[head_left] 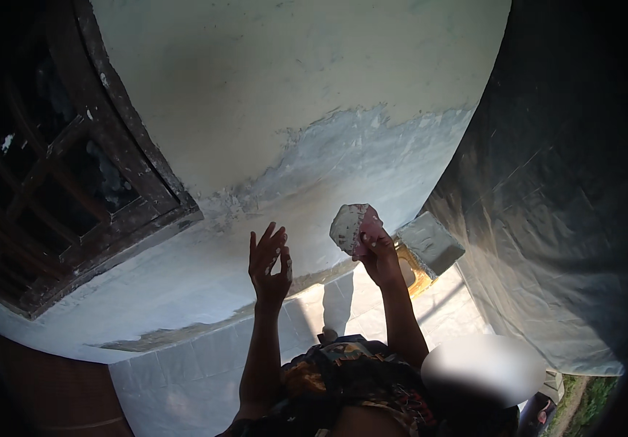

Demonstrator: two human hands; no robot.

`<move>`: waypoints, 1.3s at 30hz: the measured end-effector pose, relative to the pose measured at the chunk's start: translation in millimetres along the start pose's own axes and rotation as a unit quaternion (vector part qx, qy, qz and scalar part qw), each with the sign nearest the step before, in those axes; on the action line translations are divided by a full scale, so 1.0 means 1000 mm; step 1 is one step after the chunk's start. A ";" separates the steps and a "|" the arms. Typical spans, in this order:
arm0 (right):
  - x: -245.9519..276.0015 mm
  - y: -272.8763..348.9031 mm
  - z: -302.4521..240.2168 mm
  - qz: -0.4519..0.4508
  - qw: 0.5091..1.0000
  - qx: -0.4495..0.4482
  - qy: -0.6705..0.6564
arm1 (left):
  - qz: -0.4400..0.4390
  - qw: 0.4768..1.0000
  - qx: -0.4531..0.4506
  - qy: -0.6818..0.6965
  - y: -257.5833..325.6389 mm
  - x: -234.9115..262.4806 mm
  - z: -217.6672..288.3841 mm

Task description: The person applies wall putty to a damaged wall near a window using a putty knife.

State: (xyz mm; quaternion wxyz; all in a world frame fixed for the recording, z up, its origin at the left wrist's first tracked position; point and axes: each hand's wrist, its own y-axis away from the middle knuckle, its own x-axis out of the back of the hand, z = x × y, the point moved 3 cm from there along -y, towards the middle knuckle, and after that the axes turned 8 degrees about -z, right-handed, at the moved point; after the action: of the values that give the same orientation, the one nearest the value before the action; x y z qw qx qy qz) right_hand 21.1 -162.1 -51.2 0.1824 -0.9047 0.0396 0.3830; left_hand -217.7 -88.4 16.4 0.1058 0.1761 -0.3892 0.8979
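Observation:
My right hand (379,255) is raised and grips a pink pad (352,226) smeared with grey-white putty, held close to the wall (292,87). In the same hand a wide putty knife (430,244) with a yellow-brown handle and a plaster-coated blade sticks out to the right. My left hand (269,264) is lifted beside it, fingers spread, holding nothing and not touching the wall. The wall is cream above, with a rough patch of grey-white filler (372,156) just above my hands.
A dark wooden window frame (73,167) with grille bars fills the left. A dark plastic sheet (569,204) hangs at the right. White floor tiles (175,379) lie below. A strip of grass (591,404) shows at the lower right.

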 end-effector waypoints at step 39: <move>-0.098 -0.161 0.055 0.111 0.457 0.459 0.754 | 0.051 0.955 -0.208 -0.204 -0.095 0.118 -0.131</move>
State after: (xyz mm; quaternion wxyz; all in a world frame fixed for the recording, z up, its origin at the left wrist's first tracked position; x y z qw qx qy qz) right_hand -51.1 0.5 30.8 0.4261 -0.6142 0.4321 -0.5045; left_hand -324.9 78.4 43.5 0.0121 0.3095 -0.5890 0.7464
